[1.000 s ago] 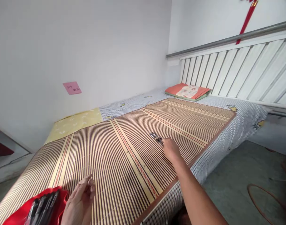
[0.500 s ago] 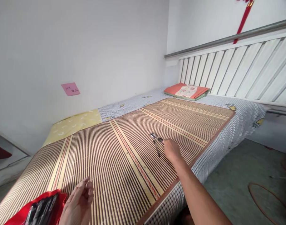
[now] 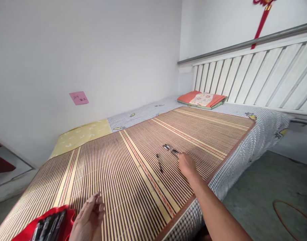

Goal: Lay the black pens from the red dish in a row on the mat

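On the striped bamboo mat, my right hand has its fingers closed on the near end of a few dark pens, whose far ends point away to the left. A separate black pen lies on the mat, left of those and apart from the hand. Low in the view, my left hand hovers with fingers curled and thumb close to them; no object shows in it. Beside it is a red tray with a wavy rim, holding several dark pens; its lower part is cut off.
The mat covers a bed with a checked sheet. A folded orange cloth bundle lies by the white slatted headboard. A pink note sticks to the wall. On the floor at right lies a brown cable.
The single pen now lies farther left, separated from the pens at my right hand. The view has shifted slightly. My left hand has stayed beside the tray.
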The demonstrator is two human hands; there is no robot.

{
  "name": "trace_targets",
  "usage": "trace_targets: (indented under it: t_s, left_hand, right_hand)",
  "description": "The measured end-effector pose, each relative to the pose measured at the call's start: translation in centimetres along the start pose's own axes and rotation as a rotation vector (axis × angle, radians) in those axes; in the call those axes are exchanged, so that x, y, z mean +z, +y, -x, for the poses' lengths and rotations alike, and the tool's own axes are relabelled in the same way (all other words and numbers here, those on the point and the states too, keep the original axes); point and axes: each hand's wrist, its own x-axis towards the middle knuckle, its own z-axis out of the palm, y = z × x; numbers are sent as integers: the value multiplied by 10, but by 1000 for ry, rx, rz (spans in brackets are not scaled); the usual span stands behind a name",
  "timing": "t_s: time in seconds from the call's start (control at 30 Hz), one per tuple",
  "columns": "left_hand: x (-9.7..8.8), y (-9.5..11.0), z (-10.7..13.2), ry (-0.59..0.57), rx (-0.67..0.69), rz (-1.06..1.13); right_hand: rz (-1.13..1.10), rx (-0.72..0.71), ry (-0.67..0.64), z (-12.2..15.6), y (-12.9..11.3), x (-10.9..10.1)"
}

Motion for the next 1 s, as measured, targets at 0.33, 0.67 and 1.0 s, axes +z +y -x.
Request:
trace_targets:
  t_s: [0.33,0.67,1.0]
  left_hand:
    - [11,-5,8,4,-71,55]
    - [10,-16,4,-80,-85,43]
    - [14,-22,8,-129,-65,63]
  right_hand:
    - [-212,-35,-65,-6,-40,23]
    - [-464,-109,-19,5,-95,35]
    - [-448,-53,-80,10,-108,41]
